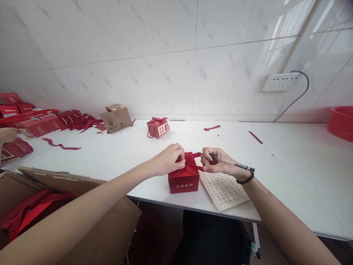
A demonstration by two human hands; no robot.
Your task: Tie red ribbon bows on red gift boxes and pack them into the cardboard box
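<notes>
A red gift box (183,185) with gold characters on its front stands upright near the table's front edge. Across its top runs a red ribbon (193,158), gathered at the middle. My left hand (171,159) is closed in a pinch on the ribbon at the lid's centre. Just right of the box, my right hand (216,162) grips the ribbon's loops or ends; which of these I cannot tell. A clear pen with a black end (233,162) is also held in that hand, pointing back over the wrist. Beneath lies a handwritten notebook (224,191), partly covered by the right hand.
A finished-looking red box (158,127) and a small brown carton (117,118) stand farther back. Red boxes (38,125) and ribbons crowd the left, beside another person's hand (7,135). A large open carton (110,224) sits front left; a red basin (341,123) far right.
</notes>
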